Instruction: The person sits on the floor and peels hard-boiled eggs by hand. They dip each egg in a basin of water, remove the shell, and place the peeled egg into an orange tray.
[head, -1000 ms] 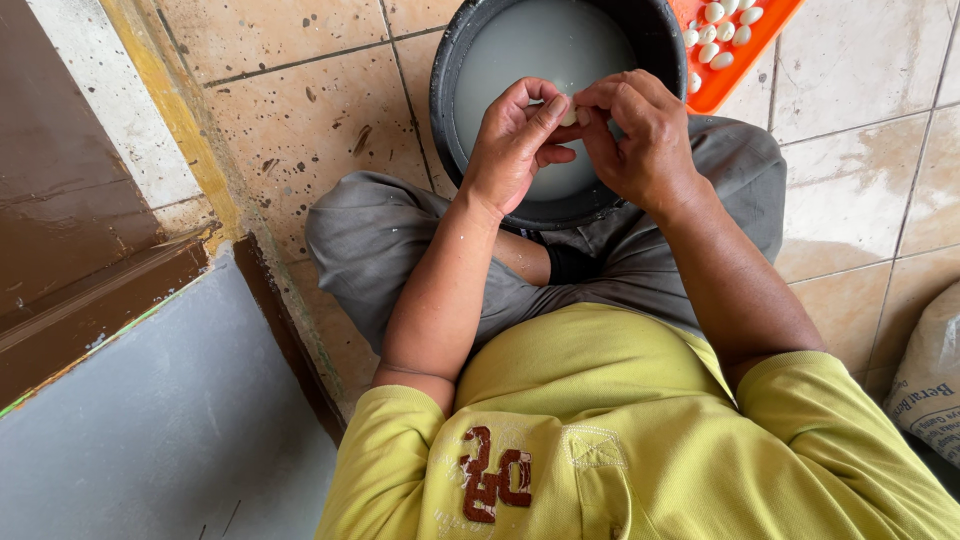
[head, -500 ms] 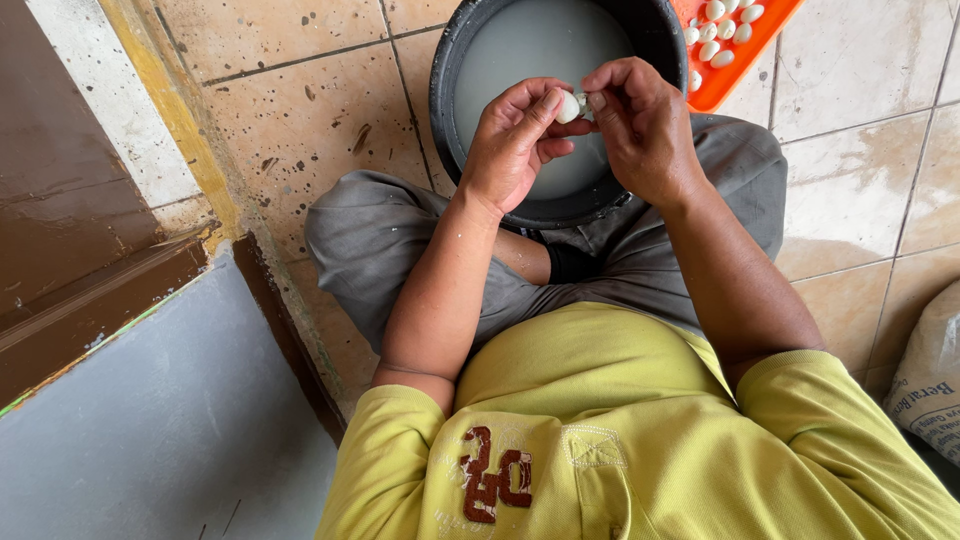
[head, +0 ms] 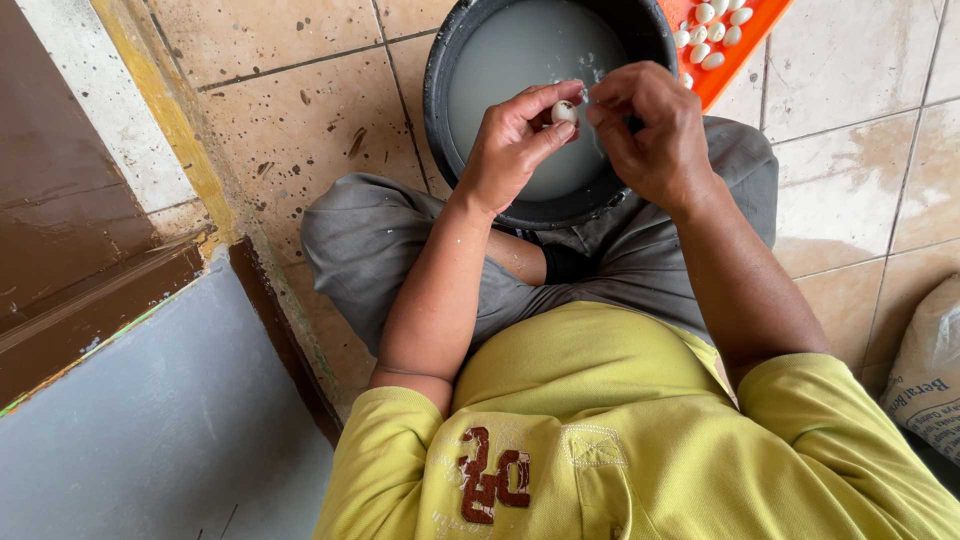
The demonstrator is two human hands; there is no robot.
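Head view, looking down on a seated person in a yellow-green shirt [head: 600, 420] and grey trousers [head: 400, 250], on a speckled beige tiled floor [head: 290, 110]. Left hand [head: 515, 145]: fingers curled in, thumb and forefinger pinched on a small white egg-shaped piece [head: 565, 111], which sits at the fingertips, held above the near half of a black basin [head: 440, 90]. Right hand [head: 655, 125]: fingers bent and drawn together, tips just beside the white piece on its right side; whether they touch it or grip some fragment cannot be told. Both hands hang over the basin, which holds cloudy whitish water [head: 530, 50] and rests on the floor against the person's crossed legs. Orange tray [head: 740, 60] touches or nearly touches the basin's far right side, at the top edge of the view; it carries several small white oval pieces [head: 712, 35] of the same kind. Near the right edge of the floor, part of a pale woven sack [head: 930, 370]. Left of the person: a brown step [head: 80, 250] and a grey slab [head: 150, 430].
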